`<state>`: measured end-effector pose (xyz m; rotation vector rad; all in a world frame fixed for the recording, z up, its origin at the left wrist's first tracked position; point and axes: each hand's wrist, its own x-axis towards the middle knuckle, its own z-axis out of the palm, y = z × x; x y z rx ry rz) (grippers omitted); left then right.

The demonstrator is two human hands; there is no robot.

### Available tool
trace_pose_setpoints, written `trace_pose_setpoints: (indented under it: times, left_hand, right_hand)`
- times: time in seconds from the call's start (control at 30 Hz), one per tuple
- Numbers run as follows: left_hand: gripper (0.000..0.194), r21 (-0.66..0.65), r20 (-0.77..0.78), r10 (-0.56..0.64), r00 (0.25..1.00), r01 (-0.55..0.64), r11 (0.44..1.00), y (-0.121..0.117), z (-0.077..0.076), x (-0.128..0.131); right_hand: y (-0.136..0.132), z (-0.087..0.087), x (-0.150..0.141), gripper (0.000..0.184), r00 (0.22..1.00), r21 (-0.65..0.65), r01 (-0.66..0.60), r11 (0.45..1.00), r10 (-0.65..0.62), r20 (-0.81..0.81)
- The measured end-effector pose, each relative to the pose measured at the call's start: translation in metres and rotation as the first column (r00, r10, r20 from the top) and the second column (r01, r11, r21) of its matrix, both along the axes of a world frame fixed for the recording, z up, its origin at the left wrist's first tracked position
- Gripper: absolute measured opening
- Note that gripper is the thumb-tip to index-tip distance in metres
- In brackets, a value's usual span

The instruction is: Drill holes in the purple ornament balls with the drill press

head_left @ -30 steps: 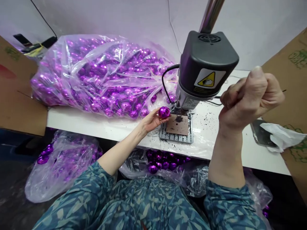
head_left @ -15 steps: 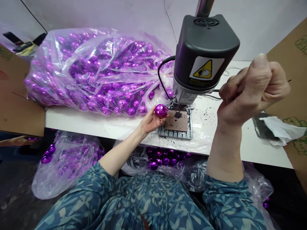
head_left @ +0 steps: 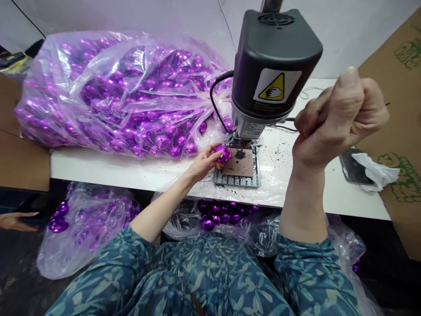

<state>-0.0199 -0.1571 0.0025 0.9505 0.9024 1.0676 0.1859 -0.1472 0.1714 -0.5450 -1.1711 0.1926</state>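
My left hand (head_left: 206,161) is closed around a shiny purple faceted ball ornament (head_left: 223,153), at the left edge of the drill press's base. Above that base hangs the black motor head of the drill press (head_left: 278,48), with a yellow warning label. A brown square board (head_left: 239,164) lies on the slotted metal base plate (head_left: 257,179), with dark shavings and a small hole on it. My right hand (head_left: 340,116) is raised in a fist beside the motor head, around a thin dark handle mostly hidden by the fingers.
A large clear bag of purple balls (head_left: 108,101) fills the table's left side. More bagged balls (head_left: 226,215) sit below the front edge. A phone (head_left: 353,169) under white tissue (head_left: 376,171) lies right, by a cardboard box (head_left: 394,131). Another person's hand (head_left: 18,221) shows far left.
The left hand has turned the ball slightly, its fingers now over the ball's top. My right fist keeps its pose beside the drill. The whole view has shifted a little.
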Motion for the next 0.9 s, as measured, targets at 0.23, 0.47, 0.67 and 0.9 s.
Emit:
trace_pose_setpoints:
  times: [0.23, 0.47, 0.67, 0.9]
  left_hand:
    - [0.056, 0.167, -0.203, 0.012, 0.979, 0.022, 0.986, 0.006, -0.008, 0.012]
    - [0.055, 0.259, -0.275, 0.005, 0.961, 0.069, 0.963, 0.016, -0.013, 0.025]
    - [0.058, 0.323, -0.554, 0.040, 0.831, 0.170, 0.931, 0.012, -0.007, 0.031]
    - [0.055, 0.475, -0.634, 0.187, 0.750, 0.186, 0.860, 0.004, -0.014, 0.040]
  right_hand:
    - [0.000, 0.000, -0.001, 0.057, 1.000, -0.011, -0.026, 1.000, 0.026, -0.011]
    - [0.000, -0.001, -0.002, 0.058, 0.998, -0.006, 0.051, 0.999, -0.051, 0.037]
    - [-0.002, 0.000, -0.003, 0.057, 1.000, -0.018, 0.022, 1.000, -0.022, 0.007]
    - [-0.003, -0.003, -0.002, 0.054, 0.999, -0.038, 0.042, 0.998, -0.041, 0.019]
